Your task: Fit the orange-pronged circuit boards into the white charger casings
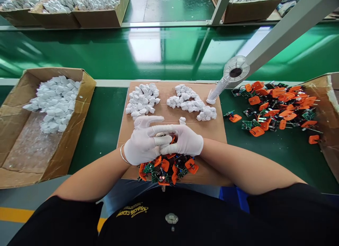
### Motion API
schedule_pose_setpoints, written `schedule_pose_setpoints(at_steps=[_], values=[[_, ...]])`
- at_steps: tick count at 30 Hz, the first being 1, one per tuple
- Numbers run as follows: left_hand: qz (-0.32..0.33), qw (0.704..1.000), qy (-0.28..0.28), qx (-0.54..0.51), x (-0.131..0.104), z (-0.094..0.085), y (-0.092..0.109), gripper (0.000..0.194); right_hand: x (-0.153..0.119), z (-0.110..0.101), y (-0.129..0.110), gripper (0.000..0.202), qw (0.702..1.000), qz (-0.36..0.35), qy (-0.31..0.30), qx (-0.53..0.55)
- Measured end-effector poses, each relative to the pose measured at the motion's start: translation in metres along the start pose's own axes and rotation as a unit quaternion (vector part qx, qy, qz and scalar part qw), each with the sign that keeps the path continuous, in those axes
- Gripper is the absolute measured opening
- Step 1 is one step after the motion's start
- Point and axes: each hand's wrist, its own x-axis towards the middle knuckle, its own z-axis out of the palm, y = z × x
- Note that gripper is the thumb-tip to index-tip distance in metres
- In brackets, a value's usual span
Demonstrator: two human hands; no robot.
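Note:
My left hand (144, 141) and my right hand (185, 140), both in white gloves, meet over the middle of a cardboard sheet (212, 133). Their fingers overlap and curl toward each other; what lies between them is mostly hidden, though a bit of orange shows near the right fingers. One left digit sticks out straight. Just below the hands, against my body, is a heap of small orange parts with green circuit boards (165, 165). Beyond the hands lie white plastic pieces in a left cluster (143, 99) and a right cluster (188, 99), with a small white piece (182, 120) close by.
At left stands a cardboard box (26, 143) partly filled with white pieces (58, 101). On the right, more orange parts with boards (280, 105) spread beside another box (325, 115). A clear handheld fan (235, 71) stands by a slanted metal post (278, 34). Boxes (97, 18) line the back shelf.

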Motion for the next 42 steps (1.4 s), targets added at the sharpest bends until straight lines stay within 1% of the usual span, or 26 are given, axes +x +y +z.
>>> schedule_pose_setpoints(at_steps=[2,3,7,10,13,17,19,21,24,27,31,34,37,39,42], values=[[-0.007,1.0,0.001,0.008,-0.001,0.003,0.0,0.008,0.0,0.0,0.0,0.053,1.0,-0.014,-0.014,0.014],[-0.01,1.0,-0.002,0.015,-0.002,0.005,0.0,0.009,0.0,0.0,0.0,0.052,1.0,-0.019,-0.015,0.02],[-0.009,0.999,-0.028,0.039,-0.006,0.008,0.002,0.017,-0.001,0.001,0.001,0.035,0.999,-0.013,0.013,0.038],[-0.028,0.999,-0.026,0.036,-0.006,0.007,0.003,0.016,-0.002,0.003,0.001,0.029,0.998,0.003,0.038,0.041],[-0.058,0.998,-0.016,0.026,-0.005,0.004,0.005,0.019,-0.005,0.004,0.001,0.031,0.997,0.031,0.059,0.032],[-0.091,0.996,0.002,0.019,-0.003,0.003,0.006,0.026,-0.006,0.004,0.0,0.036,0.994,0.053,0.066,0.074],[-0.095,0.995,0.012,0.008,-0.002,0.003,0.006,0.029,-0.004,0.001,-0.002,0.036,0.992,0.051,0.052,0.101],[-0.094,0.995,0.017,-0.016,-0.001,0.002,0.005,0.03,-0.002,-0.003,-0.004,0.038,0.99,0.043,0.019,0.131],[-0.094,0.994,0.004,-0.046,0.003,-0.001,0.004,0.033,0.001,-0.009,-0.007,0.043,0.982,0.039,-0.026,0.185],[-0.096,0.993,-0.011,-0.069,0.007,-0.004,0.006,0.036,0.001,-0.012,-0.007,0.044,0.974,0.045,-0.022,0.219],[-0.096,0.991,-0.018,-0.091,0.009,-0.005,0.008,0.04,0.001,-0.007,-0.006,0.04,0.972,0.03,0.0,0.233],[-0.099,0.993,0.012,-0.061,0.006,0.0,0.007,0.04,0.001,-0.002,-0.005,0.034,0.975,0.028,0.009,0.221],[-0.083,0.995,0.054,-0.013,0.001,0.006,0.005,0.033,0.0,0.002,-0.004,0.031,0.98,0.037,0.027,0.191],[-0.066,0.995,0.075,0.007,-0.001,0.007,0.004,0.027,-0.001,0.002,-0.004,0.034,0.982,0.045,0.035,0.179],[-0.061,0.995,0.082,0.01,-0.002,0.006,0.004,0.018,-0.005,0.0,-0.004,0.037,0.979,0.059,0.025,0.194]])
